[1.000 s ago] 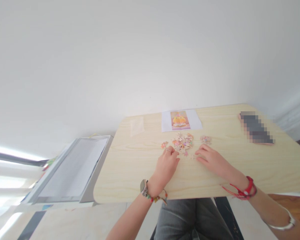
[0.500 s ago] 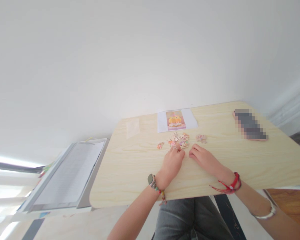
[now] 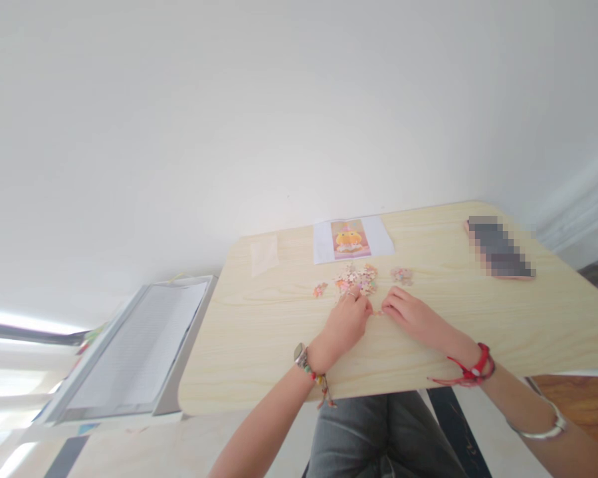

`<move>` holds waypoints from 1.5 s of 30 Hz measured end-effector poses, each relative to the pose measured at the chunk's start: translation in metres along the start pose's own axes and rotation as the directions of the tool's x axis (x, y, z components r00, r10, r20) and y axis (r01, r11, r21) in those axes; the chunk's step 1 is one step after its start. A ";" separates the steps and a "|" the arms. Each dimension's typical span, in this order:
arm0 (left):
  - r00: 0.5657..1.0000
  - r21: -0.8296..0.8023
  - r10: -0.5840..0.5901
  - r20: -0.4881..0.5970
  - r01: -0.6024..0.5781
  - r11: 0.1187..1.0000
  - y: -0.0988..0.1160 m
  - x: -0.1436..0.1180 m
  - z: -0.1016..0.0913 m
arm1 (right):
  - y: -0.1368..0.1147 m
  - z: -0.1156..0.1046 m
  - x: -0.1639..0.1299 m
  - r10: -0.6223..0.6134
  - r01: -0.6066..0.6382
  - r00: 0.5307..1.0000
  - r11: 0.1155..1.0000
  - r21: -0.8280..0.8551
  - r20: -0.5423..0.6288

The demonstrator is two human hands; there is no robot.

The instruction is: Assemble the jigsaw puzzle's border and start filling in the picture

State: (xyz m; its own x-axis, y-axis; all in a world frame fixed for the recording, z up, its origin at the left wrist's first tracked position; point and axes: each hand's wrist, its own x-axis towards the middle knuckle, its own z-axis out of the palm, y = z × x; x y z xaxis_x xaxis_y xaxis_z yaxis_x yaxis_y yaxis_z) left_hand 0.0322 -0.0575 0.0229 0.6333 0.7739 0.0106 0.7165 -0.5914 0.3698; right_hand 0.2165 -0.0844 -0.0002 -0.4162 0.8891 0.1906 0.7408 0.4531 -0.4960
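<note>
While both hands rest on the pale wooden table with the rounded corners [image 3: 259, 345], the person sits close to its near edge, grey trousers showing below it. The left hand [image 3: 346, 322], with a ring on one finger and a watch and beaded bracelet at the wrist, lies with its fingers curled together, the fingertips touching the near edge of the small heap of pastel-coloured jigsaw pieces [image 3: 357, 279]. The right hand [image 3: 411, 315], with a red cord around the wrist, lies flat just beside it, the fingers loosely together and pointing to the left hand. Between the two hands sits one tiny piece — I cannot tell if either hand grips it or only touches it.

The heap is in the middle of the table, a little beyond the hands. To its left lies a small separate cluster of pieces [image 3: 319, 289], and to its right another small cluster [image 3: 401, 275]. Behind the heap, near the wall, lies a white sheet of paper with a printed yellow-and-pink picture [image 3: 351, 239]. A clear small plastic bag [image 3: 264, 254] lies far left of the sheet, and a dark flat phone-like object [image 3: 498, 247] — blurred — lies at the far right.
</note>
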 end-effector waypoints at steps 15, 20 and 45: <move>0.991 0.150 -0.059 -0.116 0.077 0.986 0.009 -0.006 0.018 | -0.006 0.004 0.002 0.011 -0.013 0.996 1.000 -0.027 -0.090; 0.994 0.194 -0.042 -0.104 0.061 0.979 0.007 -0.003 0.021 | -0.005 0.006 0.004 0.007 -0.010 0.998 0.999 -0.052 -0.066; 0.931 0.156 -0.192 -0.310 0.249 0.956 -0.046 -0.045 -0.029 | -0.053 0.014 0.081 -0.255 0.248 0.967 0.945 -0.215 -0.007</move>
State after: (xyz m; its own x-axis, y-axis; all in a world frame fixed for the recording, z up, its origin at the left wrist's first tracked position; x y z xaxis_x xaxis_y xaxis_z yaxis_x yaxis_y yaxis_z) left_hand -0.0373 -0.0585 0.0329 0.3613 0.9045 0.2265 0.8883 -0.4077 0.2113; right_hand 0.1359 -0.0374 0.0294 -0.5878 0.7446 0.3165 0.7100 0.6622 -0.2394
